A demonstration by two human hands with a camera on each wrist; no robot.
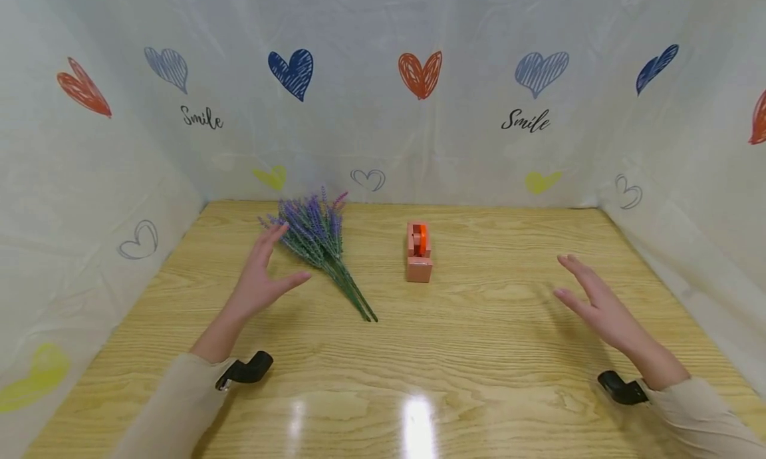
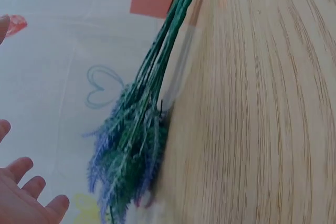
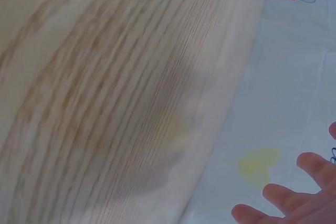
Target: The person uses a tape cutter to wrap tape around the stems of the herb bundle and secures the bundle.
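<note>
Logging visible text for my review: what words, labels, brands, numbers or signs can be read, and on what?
"Smile" on white, heart-printed backdrop sheet, left.
"Smile" on the same sheet, right.
Wrist views: dark marks cut off at picture edges, unreadable.
Pink, blocky tape dispenser: no readable text.

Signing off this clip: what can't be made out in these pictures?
Head view: overlap hides how many stems the lavender bunch has.
Head view: tape dispenser too small to tell whether tape is loaded.
Left wrist view: top edge crops the stems and dispenser.
Right wrist view: right and bottom edges crop the right hand.
</note>
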